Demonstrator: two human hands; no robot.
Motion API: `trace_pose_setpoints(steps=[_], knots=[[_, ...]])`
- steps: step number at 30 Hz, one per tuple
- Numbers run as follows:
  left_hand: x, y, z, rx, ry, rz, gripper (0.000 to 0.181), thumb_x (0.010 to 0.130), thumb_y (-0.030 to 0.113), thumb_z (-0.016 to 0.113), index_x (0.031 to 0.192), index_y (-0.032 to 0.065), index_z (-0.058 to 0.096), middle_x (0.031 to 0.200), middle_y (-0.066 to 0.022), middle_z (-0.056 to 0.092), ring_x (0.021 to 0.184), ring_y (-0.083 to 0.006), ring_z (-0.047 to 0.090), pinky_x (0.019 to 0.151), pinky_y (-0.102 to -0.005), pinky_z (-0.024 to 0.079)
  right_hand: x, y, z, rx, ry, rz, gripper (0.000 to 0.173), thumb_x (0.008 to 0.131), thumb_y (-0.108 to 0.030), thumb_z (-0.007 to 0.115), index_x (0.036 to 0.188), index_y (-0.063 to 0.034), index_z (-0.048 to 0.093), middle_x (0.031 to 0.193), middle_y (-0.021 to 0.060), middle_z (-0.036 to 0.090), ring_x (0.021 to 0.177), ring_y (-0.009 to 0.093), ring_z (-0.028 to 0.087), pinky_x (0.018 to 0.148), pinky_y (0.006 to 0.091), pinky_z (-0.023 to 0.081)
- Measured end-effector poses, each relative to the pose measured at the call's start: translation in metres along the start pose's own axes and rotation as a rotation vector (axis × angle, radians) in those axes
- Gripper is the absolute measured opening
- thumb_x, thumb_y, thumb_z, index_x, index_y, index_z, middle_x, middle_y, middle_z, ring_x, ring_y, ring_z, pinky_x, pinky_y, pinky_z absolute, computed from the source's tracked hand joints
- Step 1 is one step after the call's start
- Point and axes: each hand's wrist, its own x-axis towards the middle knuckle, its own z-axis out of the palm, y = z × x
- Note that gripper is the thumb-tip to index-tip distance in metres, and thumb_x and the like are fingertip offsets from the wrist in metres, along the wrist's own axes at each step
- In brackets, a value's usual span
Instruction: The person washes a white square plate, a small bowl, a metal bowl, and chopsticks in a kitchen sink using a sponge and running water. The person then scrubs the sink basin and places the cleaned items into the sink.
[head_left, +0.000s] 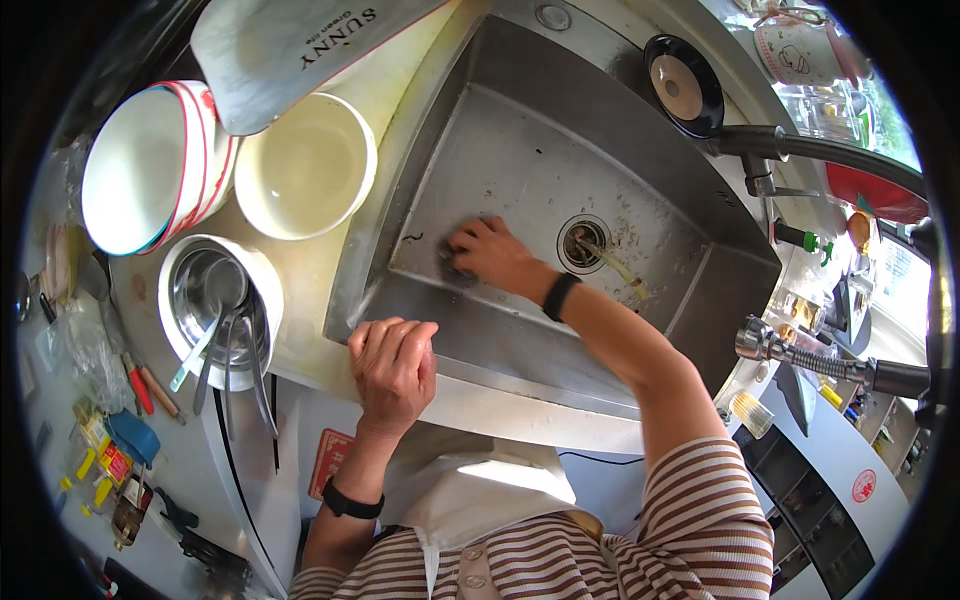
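My right hand (491, 255) reaches into the stainless steel sink (517, 157), its fingers curled over a dark, blurred scrubber (456, 264) pressed on the bottom near the left corner. My left hand (395, 367) is closed in a loose fist above the sink's near left edge, and nothing shows in it. Food scraps sit in the drain strainer (583, 244), and a pale green vegetable stalk (624, 271) lies from it across the sink bottom. Small bits of debris are scattered to the right of the drain. A small dark scrap (412, 238) lies left of my right hand.
Left of the sink stand stacked enamel basins (135, 172), a cream bowl (307, 169) and a white container (169, 300) with metal ladles. A cutting board (300, 52) overhangs the basins. A black faucet (757, 142), a black bowl (684, 88) and a flexible spray hose (810, 360) are on the right.
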Motion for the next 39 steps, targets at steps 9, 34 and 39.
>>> trace_pose_setpoints(steps=[9,34,39], knots=[[-0.002,0.001,-0.001,-0.006,-0.001,-0.009,0.023,0.076,-0.004,0.060,0.096,0.0067,0.063,0.086,-0.0056,0.063,0.084,-0.0254,0.060,0.085,-0.0382,0.039,0.056,-0.014,-0.016,0.234,0.348,-0.093,0.030,0.075,-0.002,0.058,0.099,-0.0171,0.069,0.115,0.0004,0.061,0.118,0.025,0.048,0.096,0.0439,0.038],[-0.001,0.003,0.005,0.062,0.001,0.007,0.017,0.079,0.002,0.059,0.095,0.0082,0.063,0.084,-0.0047,0.062,0.083,-0.0243,0.060,0.085,-0.0380,0.039,-0.029,0.048,-0.008,-0.078,0.197,0.283,0.035,0.072,-0.001,0.062,0.100,-0.0202,0.069,0.116,0.0011,0.054,0.120,0.024,0.046,0.090,0.0440,0.044],[0.000,0.005,0.004,0.060,0.001,0.014,0.018,0.078,0.002,0.059,0.094,0.0078,0.063,0.085,-0.0053,0.062,0.084,-0.0245,0.060,0.086,-0.0384,0.039,-0.118,0.075,-0.054,-0.059,0.037,0.557,0.028,0.077,-0.001,0.059,0.097,-0.0164,0.071,0.115,0.0022,0.059,0.118,0.025,0.048,0.095,0.0465,0.044]])
